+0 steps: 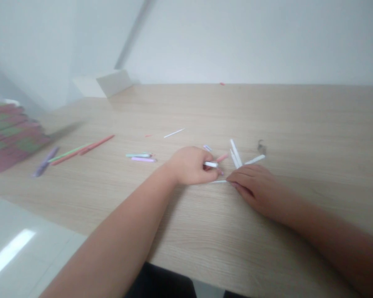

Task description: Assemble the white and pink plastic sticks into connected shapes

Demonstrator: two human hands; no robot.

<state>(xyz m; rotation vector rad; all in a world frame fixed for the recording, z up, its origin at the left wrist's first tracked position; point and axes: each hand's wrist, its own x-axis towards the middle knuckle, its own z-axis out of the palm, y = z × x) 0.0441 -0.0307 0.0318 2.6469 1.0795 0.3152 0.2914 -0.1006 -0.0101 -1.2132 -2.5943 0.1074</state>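
My left hand (191, 165) is closed around a short white pen-like tube (210, 164), its end sticking out between thumb and fingers. My right hand (251, 182) rests on the table with fingertips pinched together at the end of a thin white stick (219, 181). Just beyond the hands lie several white tubes (234, 151), a pink piece (222, 157) and a small white and purple piece (207, 147). Another white tube (255, 159) touches or lies close to my right hand. Blur hides the finer details.
Left of my hands lie a teal pen (139, 155) and a purple pen (143, 159). Farther left are red sticks (96, 145), a purple roll (46, 161) and a red-green stack (12, 136). A thin white rod (174, 133) and dark clip-like object (261, 147) lie beyond.
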